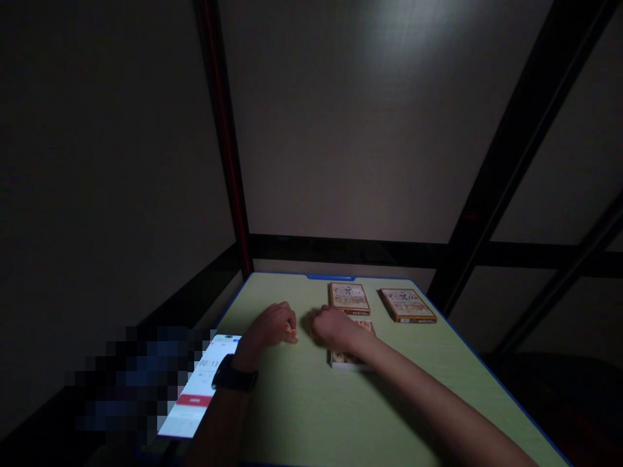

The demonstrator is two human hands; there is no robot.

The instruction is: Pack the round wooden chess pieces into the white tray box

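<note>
My left hand (275, 323), with a dark watch at the wrist, is closed around several small tan pieces with red marks (291, 332), which look like Chinese chess pieces. They are just above or on the table; I cannot tell which. To its right, my right hand (331, 327) has its fingers curled down close to the tabletop, and whatever they hold is hidden. Under my right forearm lies a white open tray (351, 366) holding round tan pieces, some with red marks, some with dark ones. The forearm hides its middle.
A flat printed box (349, 298) with large dark characters lies behind the tray. Another such box (407, 305) lies to the right. At the left edge, a lit phone (195, 389) shows a timer. The green table (302, 415) has a blue rim, with a wall behind.
</note>
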